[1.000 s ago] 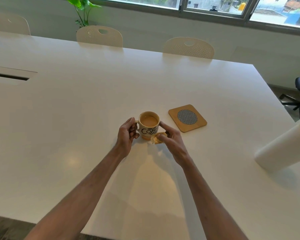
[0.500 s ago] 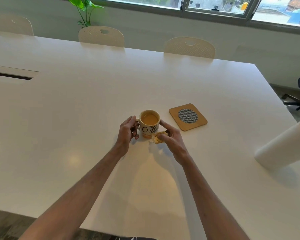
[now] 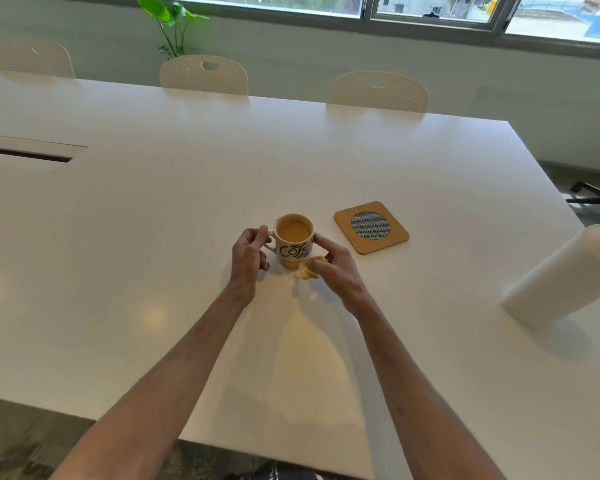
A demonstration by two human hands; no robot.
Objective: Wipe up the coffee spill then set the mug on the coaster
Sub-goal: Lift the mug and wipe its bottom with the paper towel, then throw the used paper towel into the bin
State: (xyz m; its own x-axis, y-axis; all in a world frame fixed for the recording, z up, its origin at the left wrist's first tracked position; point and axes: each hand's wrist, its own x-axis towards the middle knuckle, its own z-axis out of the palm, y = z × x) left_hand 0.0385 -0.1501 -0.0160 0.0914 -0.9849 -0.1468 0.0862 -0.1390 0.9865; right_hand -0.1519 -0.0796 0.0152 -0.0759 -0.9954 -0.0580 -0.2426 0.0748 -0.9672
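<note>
**Mug stands on the table beside the coaster, both hands at it**

The only writing that can be read is the black looping script on the mug [image 3: 293,242], which spells "Coff" before the right hand covers the rest. It is a cream mug with an orange foot, full of light brown coffee, and it stands upright on the white table [image 3: 187,202], not on the coaster [image 3: 371,227]. The coaster is a square wooden one with a round grey mesh inset, and it lies close by to the right and slightly farther off, apart from the mug.

By count there is one mug, one coaster, one small crumpled wad of paper [image 3: 309,266] (stained tan) and one roll of paper towel [image 3: 561,278] lying on its side at the right edge. Three pale chairs stand along the far side, at [image 3: 32,58], [image 3: 203,76] and [image 3: 378,93]. One green plant [image 3: 174,19] rises behind them.

The left hand [image 3: 248,252] has its fingers curled round the mug's handle. The right hand [image 3: 333,263] pinches the wad against the table at the mug's near right foot, with its thumb reaching up to the mug's side.

Compared with half a second ago, hardly anything differs. The mug sits at the same spot relative to the coaster, and both hands keep the same grips.
</note>
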